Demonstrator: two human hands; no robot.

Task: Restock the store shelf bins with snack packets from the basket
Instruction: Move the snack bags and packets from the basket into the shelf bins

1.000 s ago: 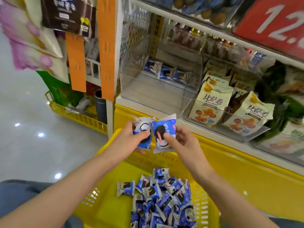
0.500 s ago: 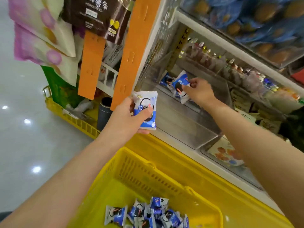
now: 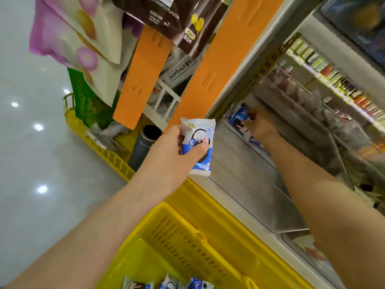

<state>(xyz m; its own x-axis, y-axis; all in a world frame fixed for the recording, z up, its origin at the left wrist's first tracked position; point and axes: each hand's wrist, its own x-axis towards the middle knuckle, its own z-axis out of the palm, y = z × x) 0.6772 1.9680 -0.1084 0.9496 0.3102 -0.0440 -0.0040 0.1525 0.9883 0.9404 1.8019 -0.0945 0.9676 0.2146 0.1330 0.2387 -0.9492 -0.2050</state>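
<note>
My left hand (image 3: 175, 151) grips a blue-and-white snack packet (image 3: 200, 142) in front of the shelf edge, above the yellow basket (image 3: 187, 245). More such packets (image 3: 166, 285) lie in the basket at the bottom edge of the view. My right hand (image 3: 260, 127) reaches deep into the clear shelf bin (image 3: 250, 195). It is blurred, and it pinches another blue snack packet (image 3: 239, 118) at the back of the bin. A few packets lie there behind the hand, partly hidden.
Two orange strips (image 3: 143, 80) hang left of the shelf post, with large snack bags (image 3: 68, 38) above them. A grey cylinder (image 3: 143, 149) stands in a second yellow basket (image 3: 104, 151) on the floor. The bin to the right (image 3: 312, 251) holds other packs.
My right hand has pushed its packet further back and left into the bin. My left hand has held its packet near the shelf edge. The view has tilted and moved closer.
</note>
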